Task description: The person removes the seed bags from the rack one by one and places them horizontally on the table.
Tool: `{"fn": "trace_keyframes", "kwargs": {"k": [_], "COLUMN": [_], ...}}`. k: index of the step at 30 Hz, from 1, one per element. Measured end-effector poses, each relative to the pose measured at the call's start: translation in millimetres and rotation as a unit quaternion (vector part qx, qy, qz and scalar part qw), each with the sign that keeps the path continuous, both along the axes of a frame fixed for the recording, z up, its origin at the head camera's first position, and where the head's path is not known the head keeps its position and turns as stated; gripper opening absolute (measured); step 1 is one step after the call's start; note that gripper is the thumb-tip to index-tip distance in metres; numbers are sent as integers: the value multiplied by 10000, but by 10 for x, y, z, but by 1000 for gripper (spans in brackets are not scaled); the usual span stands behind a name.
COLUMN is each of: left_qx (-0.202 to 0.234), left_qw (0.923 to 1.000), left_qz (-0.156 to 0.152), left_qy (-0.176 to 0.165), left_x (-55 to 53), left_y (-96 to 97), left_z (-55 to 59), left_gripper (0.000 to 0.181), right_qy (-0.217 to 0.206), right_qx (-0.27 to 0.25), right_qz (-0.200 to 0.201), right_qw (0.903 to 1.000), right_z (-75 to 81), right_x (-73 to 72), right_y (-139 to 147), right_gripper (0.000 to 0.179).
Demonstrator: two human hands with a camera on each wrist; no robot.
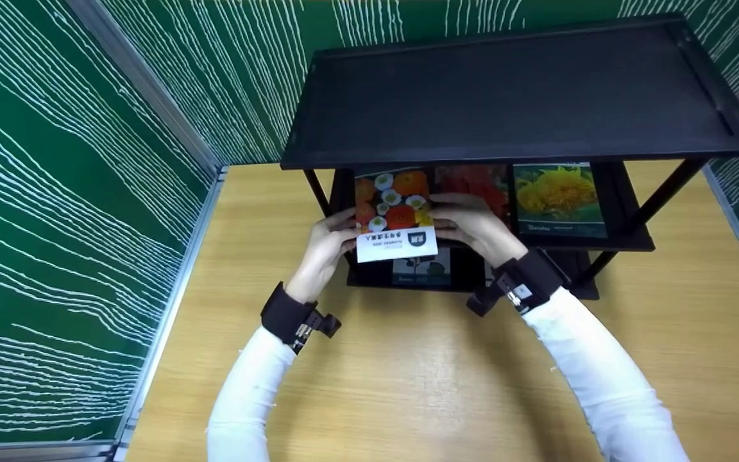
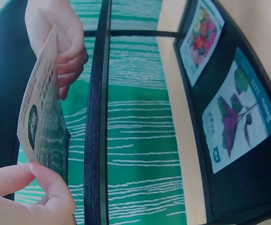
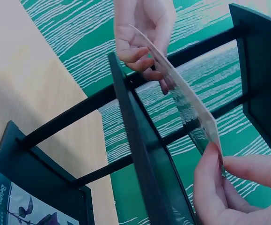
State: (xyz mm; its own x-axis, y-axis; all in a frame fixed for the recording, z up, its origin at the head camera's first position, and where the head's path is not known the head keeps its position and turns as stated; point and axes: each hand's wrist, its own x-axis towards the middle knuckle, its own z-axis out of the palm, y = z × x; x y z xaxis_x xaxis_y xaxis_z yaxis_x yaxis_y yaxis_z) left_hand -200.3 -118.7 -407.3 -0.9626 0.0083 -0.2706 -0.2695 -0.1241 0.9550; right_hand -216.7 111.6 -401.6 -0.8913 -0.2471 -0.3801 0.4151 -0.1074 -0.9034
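Note:
A seed packet (image 1: 395,208) with orange and white flowers and a white printed band is held tilted at the front of the black rack's middle shelf (image 1: 626,239). My left hand (image 1: 328,247) pinches its left edge between thumb and finger. At the opposite edge, my right hand (image 1: 472,221) pinches it too. The left wrist view shows the packet (image 2: 37,112) nearly edge-on, its back partly visible. Behind my right hand, a packet with red flowers (image 1: 472,178) lies on the middle shelf, partly covered. To its right lies a packet with a yellow flower (image 1: 555,196).
The rack's black top board (image 1: 504,96) overhangs the packets. Its posts (image 1: 671,192) stand at the sides. On the lowest shelf lie a purple-plant packet (image 2: 238,112) and a red-and-pink-flower packet (image 2: 201,40). Green panels (image 1: 55,224) with white lines surround the wooden table (image 1: 408,385).

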Motion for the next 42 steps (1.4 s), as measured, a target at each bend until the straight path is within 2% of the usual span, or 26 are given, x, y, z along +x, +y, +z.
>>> {"fn": "trace_keyframes", "kwargs": {"k": [8, 16, 25, 35, 42], "left_qx": [118, 207, 305, 458, 226], "left_qw": [9996, 9991, 9984, 9963, 9957], "left_qz": [-247, -356, -388, -619, -771], "left_qy": [95, -58, -277, -379, -454], "left_x": [165, 336, 523, 744, 870], "left_y": [-67, -99, -112, -152, -171], "left_z": [-20, -48, -111, -217, -270], "left_gripper": [42, 45, 45, 41, 36], "right_qy": [85, 278, 376, 347, 372], "right_qx": [53, 95, 311, 532, 431], "right_qz": [346, 519, 534, 549, 498], "right_qw": [9994, 9982, 9974, 9965, 9971], "right_z": [-53, -147, -216, -310, -346], "right_x": [197, 369, 565, 808, 962], "right_y": [11, 26, 33, 43, 31], "right_gripper": [51, 45, 39, 39, 36]}}
